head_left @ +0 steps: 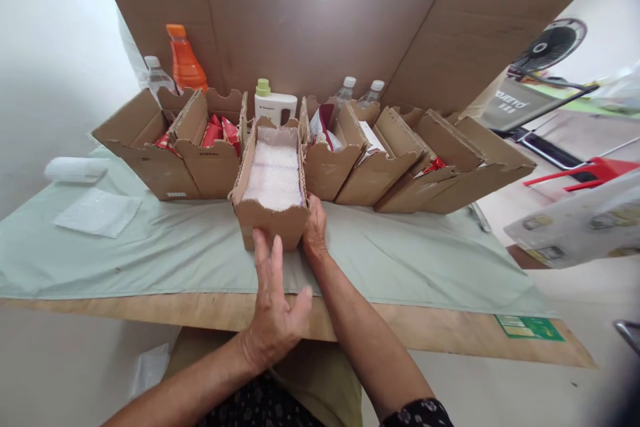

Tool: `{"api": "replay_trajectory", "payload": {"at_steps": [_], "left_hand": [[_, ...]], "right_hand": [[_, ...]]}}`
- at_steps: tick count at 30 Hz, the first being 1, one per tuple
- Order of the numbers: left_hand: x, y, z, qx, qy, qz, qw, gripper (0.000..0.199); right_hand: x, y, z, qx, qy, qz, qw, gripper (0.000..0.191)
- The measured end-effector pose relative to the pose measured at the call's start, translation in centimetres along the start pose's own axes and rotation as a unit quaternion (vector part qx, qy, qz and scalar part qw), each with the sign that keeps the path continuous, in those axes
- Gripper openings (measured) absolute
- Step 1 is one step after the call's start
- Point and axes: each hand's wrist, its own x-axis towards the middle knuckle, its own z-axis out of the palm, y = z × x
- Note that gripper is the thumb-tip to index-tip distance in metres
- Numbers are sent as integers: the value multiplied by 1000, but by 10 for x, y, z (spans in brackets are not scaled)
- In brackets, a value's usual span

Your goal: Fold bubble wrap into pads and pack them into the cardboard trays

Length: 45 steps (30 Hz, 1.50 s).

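Observation:
In the middle of the table stands a narrow open cardboard box [273, 219], filled with whitish wrapped material [273, 177] that looks like bubble wrap. My left hand [277, 310] is in front of it, open, fingers stretched up and thumb apart; the fingertips are at the box's front face. Against the right side of the same box, near its front corner, my right hand [315, 223] is closed on it, with some fingers hidden. More cardboard bins stand on both sides, such as one [215, 163] holding red packets [220, 132] and one [330, 167] with a red-and-white packet [323, 127].
Behind the bins stand an orange bottle [185, 60], clear bottles [373, 92], a white jug with a green cap [273, 107] and a tall cardboard panel [310, 20]. Bubble wrap [97, 212] and a clear roll [75, 169] lie left on the green cloth [400, 260]. A fan [543, 47] stands right.

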Motion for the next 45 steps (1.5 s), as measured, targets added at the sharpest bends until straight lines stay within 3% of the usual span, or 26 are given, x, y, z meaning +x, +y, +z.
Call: {"api": "replay_trajectory", "payload": {"at_steps": [6, 11, 16, 22, 26, 31, 35, 39, 42, 43, 45], "left_hand": [[75, -53, 21, 17, -19, -14, 1000, 89], [104, -92, 39, 102, -127, -77, 984, 75], [102, -100, 47, 136, -188, -77, 969, 66], [100, -91, 37, 184, -244, -45, 951, 61], [80, -78, 19, 203, -305, 11, 930, 54], [32, -59, -21, 236, -360, 77, 900, 58], [6, -52, -49, 213, -324, 76, 919, 53], [3, -58, -59, 118, -270, 38, 955, 38], [5, -68, -59, 44, -193, 10, 980, 30], [5, -70, -59, 28, -160, 1, 987, 28], [3, -72, -59, 13, -88, -20, 996, 24]], "right_hand": [[1, 5, 2, 21, 34, 34, 999, 59], [2, 4, 3, 29, 44, 52, 997, 61], [5, 6, 4, 33, 44, 64, 996, 66], [8, 9, 2, 34, 28, 67, 997, 66], [10, 8, 0, 33, 5, 64, 997, 63], [6, 0, 0, 16, -38, 38, 998, 45], [0, -21, 15, 9, -73, 2, 997, 34], [11, -68, 52, 8, -140, -62, 988, 38], [34, -105, 87, -80, -214, -168, 959, 57], [43, -113, 98, -119, -231, -184, 948, 56], [56, -122, 116, -175, -252, -182, 934, 35]]}}
